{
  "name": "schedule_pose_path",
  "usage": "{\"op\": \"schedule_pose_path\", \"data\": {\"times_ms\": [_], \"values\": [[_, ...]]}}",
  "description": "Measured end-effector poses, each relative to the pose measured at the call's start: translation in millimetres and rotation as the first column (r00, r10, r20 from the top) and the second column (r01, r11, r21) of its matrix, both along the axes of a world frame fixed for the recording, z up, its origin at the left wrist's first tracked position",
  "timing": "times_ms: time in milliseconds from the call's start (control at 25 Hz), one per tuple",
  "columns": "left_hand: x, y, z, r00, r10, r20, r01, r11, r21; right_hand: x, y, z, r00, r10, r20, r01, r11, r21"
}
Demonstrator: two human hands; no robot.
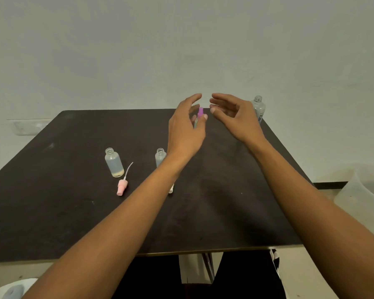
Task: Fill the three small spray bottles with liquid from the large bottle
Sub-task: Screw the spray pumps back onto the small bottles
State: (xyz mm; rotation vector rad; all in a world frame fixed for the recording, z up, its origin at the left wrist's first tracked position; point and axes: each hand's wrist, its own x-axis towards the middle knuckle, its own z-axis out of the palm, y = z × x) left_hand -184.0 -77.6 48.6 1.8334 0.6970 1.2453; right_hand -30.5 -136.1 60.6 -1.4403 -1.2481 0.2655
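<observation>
Dim, soft indoor light; wide-angle edge distortion.

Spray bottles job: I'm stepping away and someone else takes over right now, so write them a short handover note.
Left hand: open, curled around the purple-capped bottle, contact unclear.
Right hand: open, empty, beside that bottle.
Large bottle: uncapped, far right of the table.
Left small bottle: uncapped, a little yellowish liquid at the bottom; its pink sprayer lies beside it.
Middle small bottle: uncapped, partly behind the left forearm, level unclear.
Done: two bottles opened.
Left: uncap the purple one, fill all three, refit sprayers.
</observation>
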Motion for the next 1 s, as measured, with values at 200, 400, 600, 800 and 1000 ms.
{"op": "schedule_pose_path", "data": {"times_ms": [200,400,600,800,1000], "values": [[-78.9,-34.9,-5.4,0.998,-0.064,0.006,0.064,0.998,0.007,-42.2,-55.1,-1.4,0.994,0.054,-0.093,-0.049,0.997,0.059],[-110.0,-35.6,-22.3,0.999,-0.041,-0.016,0.041,0.999,-0.031,-58.0,-69.6,-11.0,0.997,0.042,-0.067,-0.039,0.998,0.058],[-119.9,-15.9,-40.3,0.997,0.047,-0.063,-0.047,0.999,-0.008,-63.4,-64.0,-28.7,0.976,-0.012,0.217,0.021,0.999,-0.039],[-120.4,15.1,-75.1,0.914,0.081,-0.397,-0.102,0.994,-0.030,-81.2,-44.1,-66.6,0.689,0.259,0.677,-0.071,0.954,-0.292],[-113.9,22.6,-85.8,0.882,0.071,-0.466,-0.105,0.993,-0.048,-101.1,-25.2,-88.5,0.558,0.466,0.686,-0.181,0.876,-0.447]]}}
